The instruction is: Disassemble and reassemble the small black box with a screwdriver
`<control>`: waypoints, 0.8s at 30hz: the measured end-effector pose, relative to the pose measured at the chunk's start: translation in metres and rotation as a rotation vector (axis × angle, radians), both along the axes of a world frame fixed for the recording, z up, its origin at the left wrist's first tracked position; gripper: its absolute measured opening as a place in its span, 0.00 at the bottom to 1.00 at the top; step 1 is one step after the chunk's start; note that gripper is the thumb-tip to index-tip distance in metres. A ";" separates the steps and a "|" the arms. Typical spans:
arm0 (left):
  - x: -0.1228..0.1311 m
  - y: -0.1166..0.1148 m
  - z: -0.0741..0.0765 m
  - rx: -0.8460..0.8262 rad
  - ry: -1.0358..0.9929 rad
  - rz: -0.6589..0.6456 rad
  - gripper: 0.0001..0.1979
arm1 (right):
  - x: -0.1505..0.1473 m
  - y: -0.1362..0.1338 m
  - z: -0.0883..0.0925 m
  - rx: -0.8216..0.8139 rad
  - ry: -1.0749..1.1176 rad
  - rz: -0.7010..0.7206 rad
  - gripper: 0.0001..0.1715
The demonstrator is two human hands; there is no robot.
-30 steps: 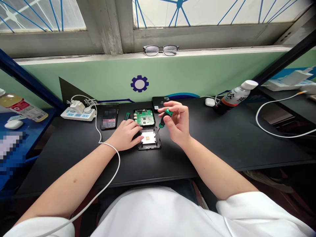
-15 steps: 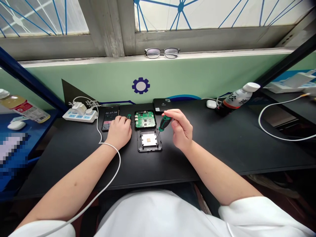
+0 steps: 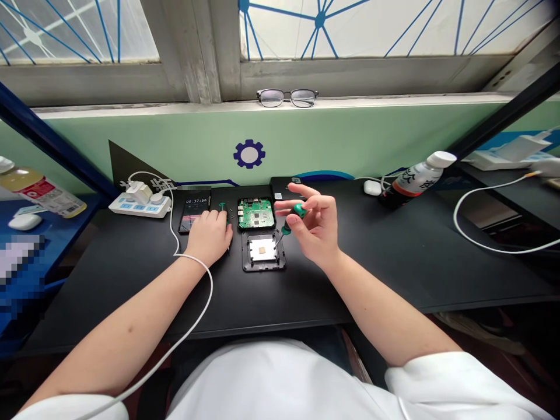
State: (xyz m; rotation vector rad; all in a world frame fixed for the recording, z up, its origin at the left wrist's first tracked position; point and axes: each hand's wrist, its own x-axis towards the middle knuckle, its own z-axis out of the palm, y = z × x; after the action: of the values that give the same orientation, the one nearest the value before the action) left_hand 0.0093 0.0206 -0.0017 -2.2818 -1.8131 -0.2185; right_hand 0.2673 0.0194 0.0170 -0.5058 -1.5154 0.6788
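My right hand [image 3: 314,224] pinches a green-handled screwdriver [image 3: 293,216], its tip pointing down at the top right corner of an open black case [image 3: 263,252] with a pale square pad inside. A green circuit board [image 3: 256,212] lies just behind the case. My left hand [image 3: 210,233] rests on the black table, left of the case, fingers curled over a second green screwdriver [image 3: 224,213]. A black phone [image 3: 193,209] showing a timer lies beside that hand.
A white power strip [image 3: 140,201] with a cable sits at the back left. A black box [image 3: 284,186], white earbud case [image 3: 371,187] and lying bottle [image 3: 415,175] stand at the back right. Glasses [image 3: 287,97] rest on the sill. A white cable [image 3: 481,233] loops at right.
My left hand left the case and moved left to the second screwdriver beside the phone. My right hand lifted its screwdriver slightly and shifted its grip on the handle.
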 end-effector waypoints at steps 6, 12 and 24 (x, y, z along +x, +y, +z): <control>0.000 -0.001 -0.001 0.072 -0.016 -0.061 0.14 | 0.002 0.000 -0.002 0.055 -0.018 -0.135 0.17; 0.001 -0.003 -0.003 0.142 -0.064 -0.251 0.14 | 0.008 0.000 0.002 0.143 -0.098 -0.183 0.14; 0.009 -0.015 0.001 0.032 -0.203 -0.659 0.16 | -0.002 0.001 0.001 -0.096 0.079 -0.031 0.17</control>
State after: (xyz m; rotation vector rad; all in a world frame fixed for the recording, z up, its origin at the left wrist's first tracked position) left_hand 0.0185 0.0061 -0.0011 -2.8381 -1.0459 -0.5921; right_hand 0.2657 0.0205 0.0181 -0.5679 -1.4035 0.7415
